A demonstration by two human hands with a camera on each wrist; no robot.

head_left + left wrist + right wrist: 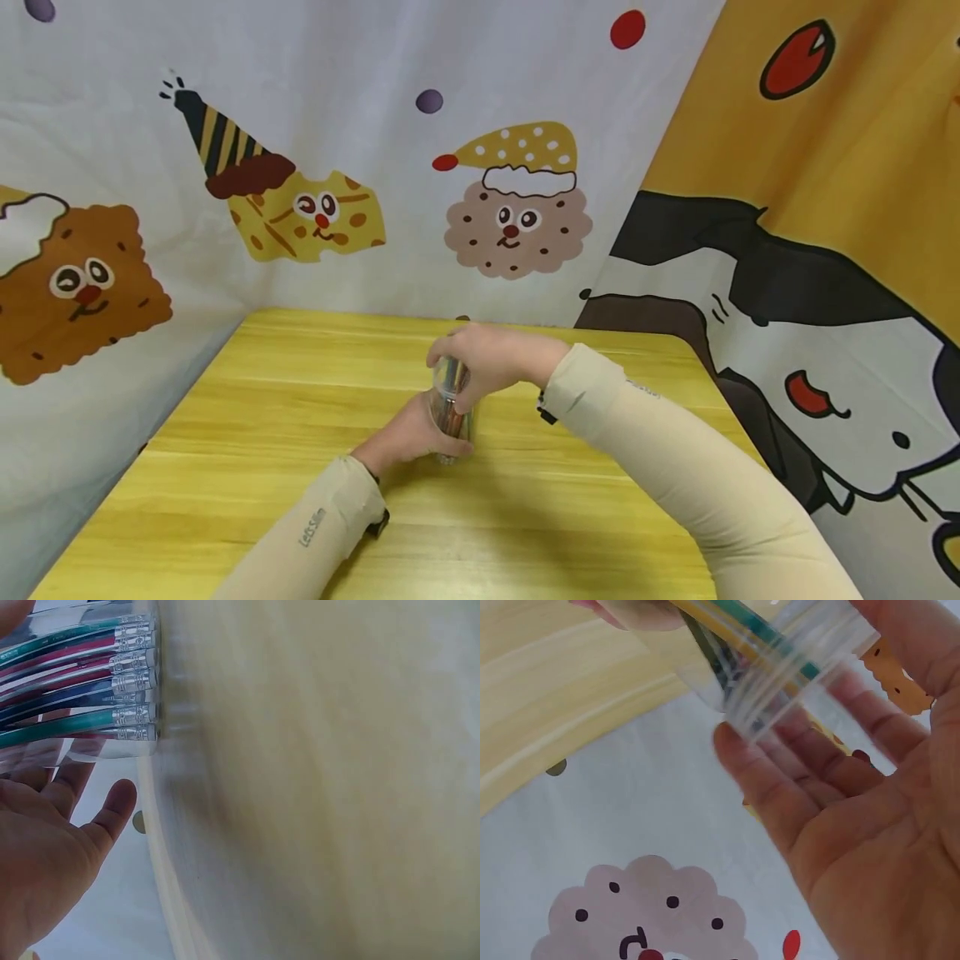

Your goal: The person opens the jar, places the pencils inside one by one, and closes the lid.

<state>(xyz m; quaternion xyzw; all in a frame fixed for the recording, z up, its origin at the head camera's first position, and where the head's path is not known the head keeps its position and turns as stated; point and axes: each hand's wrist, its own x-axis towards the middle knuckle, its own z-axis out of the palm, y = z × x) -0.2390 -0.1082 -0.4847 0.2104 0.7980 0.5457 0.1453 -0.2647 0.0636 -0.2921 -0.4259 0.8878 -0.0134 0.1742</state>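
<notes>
A clear plastic pencil jar [450, 375] stands near upright over the middle of the table, full of pencils [82, 697] in green, red and dark blue with silver eraser ends at the bottom. My left hand [411, 429] grips its lower body, thumb across the near side. From above, my right hand [495, 358] holds the top, fingers curved round the far side and thumb on the near side. The right wrist view shows the ridged clear top [802, 671] between right thumb and fingers, with yellow and green pencils [742, 634] seen through the wall.
The yellow wood-grain table [285, 375] runs to a back edge against a white cloth [345, 75] printed with cartoon snacks. An orange cloth [720, 133] with a cartoon animal hangs at the right. Both forearms wear beige sleeves [645, 433].
</notes>
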